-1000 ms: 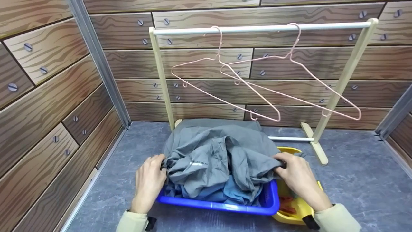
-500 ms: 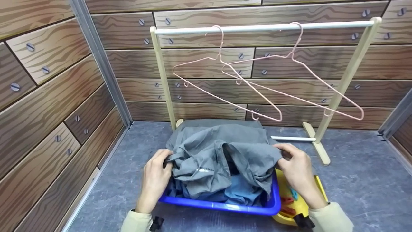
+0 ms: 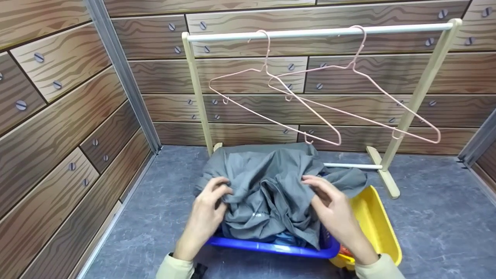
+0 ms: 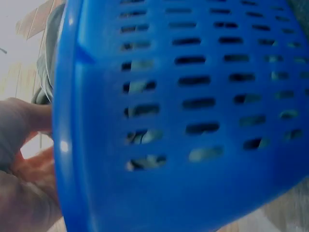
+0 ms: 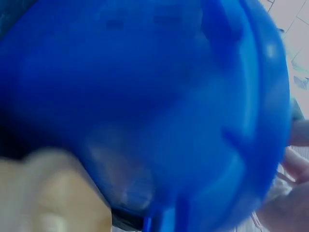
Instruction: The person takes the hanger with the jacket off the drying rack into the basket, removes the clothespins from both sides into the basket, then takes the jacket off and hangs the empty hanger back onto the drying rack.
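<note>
A crumpled grey garment [image 3: 252,182] with small white lettering is heaped over the blue basket [image 3: 271,248]. Some blue cloth [image 3: 285,238] shows beneath it near the front rim. My left hand [image 3: 207,215] touches the garment's left side, fingers loosely bent and thumb apart. On the other side my right hand [image 3: 333,211] has its fingertips against the cloth, with a gap between thumb and fingers. The left wrist view looks at the basket's slotted wall [image 4: 203,111], with part of the left hand [image 4: 29,164] beyond the rim. Blue plastic [image 5: 169,96] fills most of the right wrist view.
A yellow bin [image 3: 381,228] stands right of the basket, with small red items [image 3: 345,251] in it. Behind, a rack with a white rail [image 3: 310,34] carries two pink hangers [image 3: 310,108] [image 3: 395,104]. Wood-patterned walls [image 3: 162,77] enclose the grey floor [image 3: 147,217].
Both hands have moved inward from the garment's outer edges, and their earlier pinch has loosened. The cloth is bunched closer to the middle; a flap now lies out to the right, over the yellow bin's back.
</note>
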Demonstrator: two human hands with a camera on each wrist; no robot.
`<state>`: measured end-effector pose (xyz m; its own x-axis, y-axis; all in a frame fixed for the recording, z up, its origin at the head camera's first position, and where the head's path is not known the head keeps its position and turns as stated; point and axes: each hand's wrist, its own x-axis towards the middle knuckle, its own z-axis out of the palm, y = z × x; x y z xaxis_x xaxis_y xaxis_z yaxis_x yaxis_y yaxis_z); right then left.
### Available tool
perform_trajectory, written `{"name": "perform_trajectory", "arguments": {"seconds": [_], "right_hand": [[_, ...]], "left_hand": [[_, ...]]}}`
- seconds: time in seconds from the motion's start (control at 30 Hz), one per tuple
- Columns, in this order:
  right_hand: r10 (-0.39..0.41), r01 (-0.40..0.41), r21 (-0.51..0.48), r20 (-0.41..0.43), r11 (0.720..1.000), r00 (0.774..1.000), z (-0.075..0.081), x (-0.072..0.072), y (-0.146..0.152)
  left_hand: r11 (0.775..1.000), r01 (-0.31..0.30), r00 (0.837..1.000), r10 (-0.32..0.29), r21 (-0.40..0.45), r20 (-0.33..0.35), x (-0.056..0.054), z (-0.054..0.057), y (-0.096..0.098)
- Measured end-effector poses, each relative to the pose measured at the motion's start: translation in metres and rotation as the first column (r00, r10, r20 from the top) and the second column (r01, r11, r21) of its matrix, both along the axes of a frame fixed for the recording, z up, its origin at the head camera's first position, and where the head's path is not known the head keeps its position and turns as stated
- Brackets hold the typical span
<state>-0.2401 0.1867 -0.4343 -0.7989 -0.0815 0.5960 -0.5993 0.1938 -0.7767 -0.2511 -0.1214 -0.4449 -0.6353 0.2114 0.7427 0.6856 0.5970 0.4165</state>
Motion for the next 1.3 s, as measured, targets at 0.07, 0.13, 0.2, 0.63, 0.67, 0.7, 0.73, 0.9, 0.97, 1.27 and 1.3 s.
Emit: {"name": "perform_trajectory", "arguments": {"seconds": [0.07,0.13,0.2,0.63,0.67,0.7,0.73,0.9,0.97,1.27,1.3], "right_hand": [[0.046,-0.046,-0.005,0.029,0.999,0.999,-0.001,0.004,-0.001],[0.067,-0.067,-0.010,0.060,0.998,0.996,-0.002,0.007,-0.002],[0.066,-0.066,-0.004,0.075,0.998,0.995,-0.003,0.010,-0.001],[-0.113,0.116,0.416,-0.033,0.902,0.993,-0.011,0.013,-0.008],[-0.105,0.109,0.432,-0.032,0.895,0.994,-0.012,0.013,-0.009],[-0.098,0.102,0.445,-0.031,0.890,0.995,-0.013,0.013,-0.010],[-0.092,0.095,0.459,-0.030,0.883,0.995,-0.014,0.013,-0.011],[-0.052,0.039,0.525,0.010,0.850,0.999,-0.018,0.014,-0.016],[-0.033,0.013,0.550,0.027,0.835,0.999,-0.020,0.015,-0.016],[-0.025,-0.024,0.629,0.069,0.777,0.997,-0.027,0.015,-0.017],[-0.025,-0.023,0.632,0.068,0.775,0.997,-0.027,0.015,-0.018]], "left_hand": [[0.998,0.049,0.999,-0.049,-0.026,0.001,0.001,-0.001,0.003],[0.995,0.081,0.997,-0.081,-0.051,0.010,0.002,-0.001,0.005],[0.991,0.115,0.993,-0.114,-0.063,0.028,0.003,-0.002,0.007],[0.956,0.154,0.979,-0.112,-0.250,0.173,0.014,-0.011,0.028],[0.950,0.153,0.978,-0.106,-0.273,0.180,0.014,-0.012,0.029],[0.943,0.154,0.977,-0.100,-0.297,0.187,0.014,-0.012,0.030],[0.936,0.155,0.977,-0.097,-0.317,0.191,0.014,-0.013,0.031],[0.901,0.176,0.974,-0.100,-0.397,0.205,0.015,-0.016,0.031],[0.890,0.189,0.971,-0.106,-0.414,0.215,0.015,-0.017,0.032],[0.879,0.209,0.954,-0.088,-0.429,0.285,0.017,-0.020,0.033],[0.878,0.209,0.954,-0.086,-0.431,0.287,0.017,-0.020,0.033]]}}
